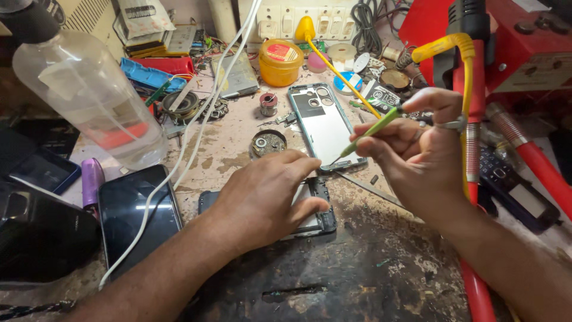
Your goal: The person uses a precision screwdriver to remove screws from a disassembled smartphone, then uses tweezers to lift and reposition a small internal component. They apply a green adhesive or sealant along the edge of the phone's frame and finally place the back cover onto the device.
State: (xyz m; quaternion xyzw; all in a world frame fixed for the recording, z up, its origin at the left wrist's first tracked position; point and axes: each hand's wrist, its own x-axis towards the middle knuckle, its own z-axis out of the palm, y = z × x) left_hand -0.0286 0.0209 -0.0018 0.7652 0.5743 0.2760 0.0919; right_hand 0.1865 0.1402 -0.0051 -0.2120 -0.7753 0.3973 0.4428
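Observation:
My left hand (268, 197) lies flat on an opened phone body (319, 206) on the worn bench, pressing it down and hiding most of it. My right hand (417, 146) grips a thin green-handled tool (372, 130) like a pen. Its tip points down-left, close to the top edge of the phone body and the lower end of a detached phone back cover (325, 125) lying just behind.
A clear plastic bottle (89, 95) stands at the left. A black phone (137, 211) with a white cable (179, 167) across it lies front left. An orange tub (280, 62), small parts, a red tool (471, 77) and a keypad phone (506, 185) crowd the back and right.

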